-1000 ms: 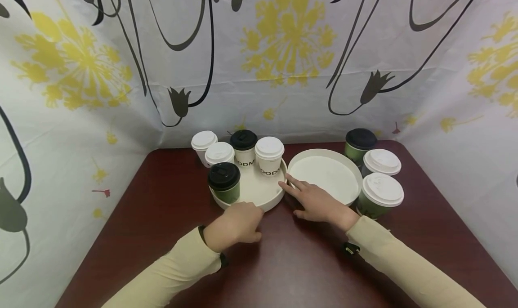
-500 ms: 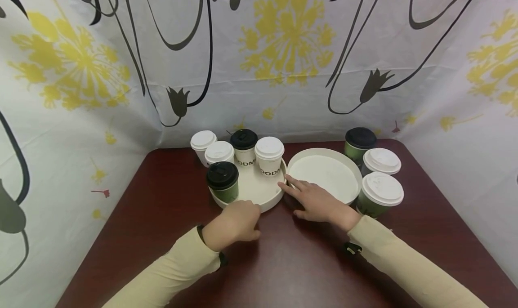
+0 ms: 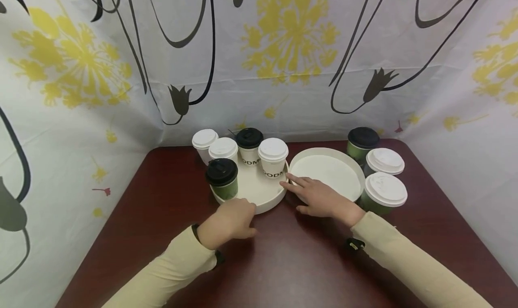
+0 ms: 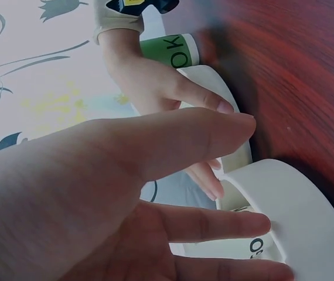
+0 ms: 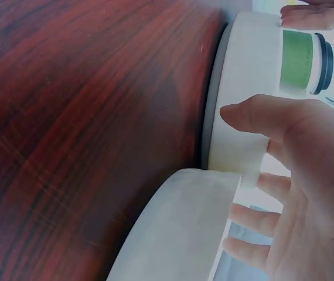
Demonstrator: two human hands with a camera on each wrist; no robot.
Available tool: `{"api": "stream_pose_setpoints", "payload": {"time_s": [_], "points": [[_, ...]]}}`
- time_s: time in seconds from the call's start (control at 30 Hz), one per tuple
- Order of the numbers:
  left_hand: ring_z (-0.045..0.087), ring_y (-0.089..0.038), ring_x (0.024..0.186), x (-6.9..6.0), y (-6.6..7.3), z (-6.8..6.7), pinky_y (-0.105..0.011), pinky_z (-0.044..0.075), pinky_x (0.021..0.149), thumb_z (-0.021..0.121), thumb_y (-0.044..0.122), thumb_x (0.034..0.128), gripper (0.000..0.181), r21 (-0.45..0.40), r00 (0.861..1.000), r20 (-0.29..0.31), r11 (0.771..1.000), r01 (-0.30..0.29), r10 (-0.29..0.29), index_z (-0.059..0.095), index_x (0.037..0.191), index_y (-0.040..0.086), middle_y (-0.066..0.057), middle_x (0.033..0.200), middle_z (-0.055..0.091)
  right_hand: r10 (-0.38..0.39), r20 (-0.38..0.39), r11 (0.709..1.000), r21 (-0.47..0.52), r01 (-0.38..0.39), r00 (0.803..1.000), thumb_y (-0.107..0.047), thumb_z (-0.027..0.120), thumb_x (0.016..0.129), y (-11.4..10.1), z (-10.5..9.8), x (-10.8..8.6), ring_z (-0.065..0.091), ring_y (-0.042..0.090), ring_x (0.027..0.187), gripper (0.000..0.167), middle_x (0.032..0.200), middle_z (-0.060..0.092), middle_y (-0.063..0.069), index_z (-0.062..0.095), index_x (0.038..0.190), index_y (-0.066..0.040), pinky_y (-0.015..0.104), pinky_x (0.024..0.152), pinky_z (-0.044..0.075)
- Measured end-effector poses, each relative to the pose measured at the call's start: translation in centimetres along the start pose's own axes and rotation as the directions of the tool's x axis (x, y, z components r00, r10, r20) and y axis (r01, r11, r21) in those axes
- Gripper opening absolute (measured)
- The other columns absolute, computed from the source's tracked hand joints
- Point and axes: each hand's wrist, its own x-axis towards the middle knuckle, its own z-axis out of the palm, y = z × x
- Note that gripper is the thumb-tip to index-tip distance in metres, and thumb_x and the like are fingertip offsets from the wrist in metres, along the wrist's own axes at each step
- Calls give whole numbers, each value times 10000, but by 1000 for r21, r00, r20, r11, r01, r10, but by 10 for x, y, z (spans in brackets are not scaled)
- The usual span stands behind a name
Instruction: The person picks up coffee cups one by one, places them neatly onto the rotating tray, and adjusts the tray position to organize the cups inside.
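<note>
Several lidded paper coffee cups stand on the left round white tray [image 3: 269,204]. These include a green cup [image 3: 224,186] with a black lid, a black-lidded white cup [image 3: 249,141] and a white-lidded cup [image 3: 273,157]. At the tray's front wall is my left hand [image 3: 228,220]; in the left wrist view its fingers [image 4: 225,225] reach straight over the rim. My right hand [image 3: 319,198] lies where this tray meets a second round tray [image 3: 328,175]. Its straight fingers [image 5: 255,219] touch the rims, with the thumb spread along the left tray's wall.
Right of the second tray stand a black-lidded green cup [image 3: 358,153] and two white-lidded cups, the nearer one [image 3: 382,195] green. A white cup [image 3: 205,139] is at the back left; its footing is hidden. Patterned cloth [image 3: 299,105] borders the dark wooden table [image 3: 170,200].
The left tray has turned slightly clockwise as seen from above, its cups shifting with it. My left hand has slid left along its front; my right hand has stayed nearly in place.
</note>
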Motion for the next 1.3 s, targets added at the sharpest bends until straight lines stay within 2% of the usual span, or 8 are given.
{"api": "stream_pose_setpoints", "payload": {"time_s": [0.17, 0.37, 0.43, 0.7, 0.9, 1.3], "points": [[655, -187, 721, -2, 1, -3, -372, 544, 615, 766, 346, 798, 299, -6, 1000, -11, 1000, -1, 1, 650, 877, 81, -45, 797, 677, 8, 14, 999, 34, -9, 1000, -255, 736, 857, 0, 0, 0, 491, 359, 1363, 808, 1632, 280, 134, 328, 1553, -211, 530, 1044, 473], [688, -221, 823, 2, 6, 0, -377, 560, 703, 695, 357, 861, 321, 62, 992, -71, 993, -96, 101, 681, 1000, 67, -68, 889, 695, 20, 14, 998, 51, -20, 1000, -250, 744, 848, -1, 2, -2, 480, 357, 1373, 827, 1639, 263, 130, 319, 1557, -214, 531, 1044, 472], [687, -217, 832, 4, 8, 3, -374, 563, 707, 689, 377, 871, 342, 80, 991, -76, 991, -107, 113, 686, 1034, 76, -64, 908, 693, 19, 8, 998, 58, -19, 1000, -245, 746, 844, -1, 3, -3, 481, 356, 1372, 831, 1639, 263, 131, 319, 1557, -213, 529, 1046, 470], [681, -218, 817, 4, 7, 7, -373, 559, 693, 693, 385, 867, 320, 86, 992, -67, 991, -104, 110, 686, 1004, 96, -54, 894, 692, 7, -8, 997, 71, -6, 1000, -246, 755, 837, -3, 9, -3, 481, 360, 1372, 838, 1636, 268, 137, 323, 1555, -214, 540, 1046, 466], [672, -210, 821, 2, 3, 8, -363, 551, 693, 701, 372, 855, 318, 69, 992, -71, 992, -104, 109, 688, 1003, 92, -51, 890, 685, -15, -6, 998, 54, 15, 1000, -259, 752, 844, -2, 12, -4, 480, 341, 1379, 821, 1639, 265, 126, 333, 1550, -262, 534, 1062, 454], [668, -241, 825, -4, -6, 4, -398, 547, 697, 723, 356, 843, 335, 14, 995, -73, 997, -71, 72, 681, 1008, 68, -84, 908, 667, -39, -15, 999, 5, 39, 999, -285, 747, 851, -1, 1, -5, 519, 318, 1350, 773, 1621, 291, 166, 377, 1529, -276, 541, 1065, 439]]}}
